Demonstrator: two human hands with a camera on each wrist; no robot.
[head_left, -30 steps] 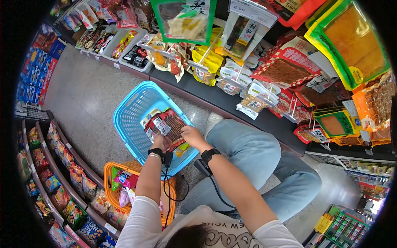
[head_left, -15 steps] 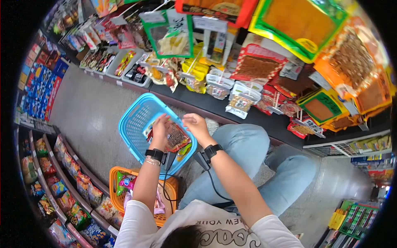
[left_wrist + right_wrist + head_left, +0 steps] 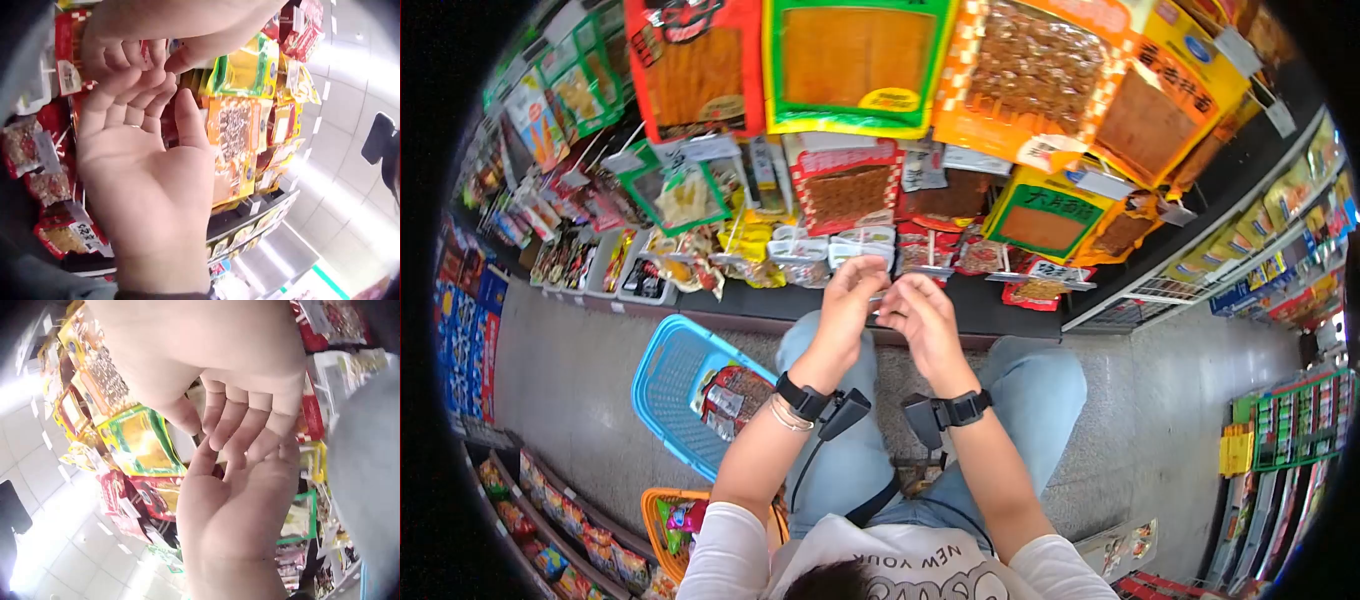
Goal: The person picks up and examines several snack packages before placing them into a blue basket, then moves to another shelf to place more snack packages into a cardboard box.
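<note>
In the head view my left hand (image 3: 848,315) and right hand (image 3: 927,330) are raised in front of the shelf, fingers loosely bent and close together, with nothing visible in them. The left wrist view shows my left palm (image 3: 147,169) facing the camera, fingers relaxed, with the right hand (image 3: 181,25) above it. Fingertips of both hands overlap or touch in the right wrist view, where the right hand (image 3: 237,519) is below the left (image 3: 212,337). Hanging behind them are a red checked packet (image 3: 847,192) and a green-edged packet (image 3: 1040,218).
A blue basket (image 3: 662,385) with dark red packets (image 3: 735,395) stands at the left on the floor (image 3: 565,370). Below it is an orange basket (image 3: 652,515) holding colourful packets. Large packets hang along the upper shelf, and snack shelves (image 3: 590,530) line the lower left.
Both hands have left the blue basket and moved to the right and up, in front of the shelf. The packet held earlier lies in the basket. The head view has turned toward the shelf.
</note>
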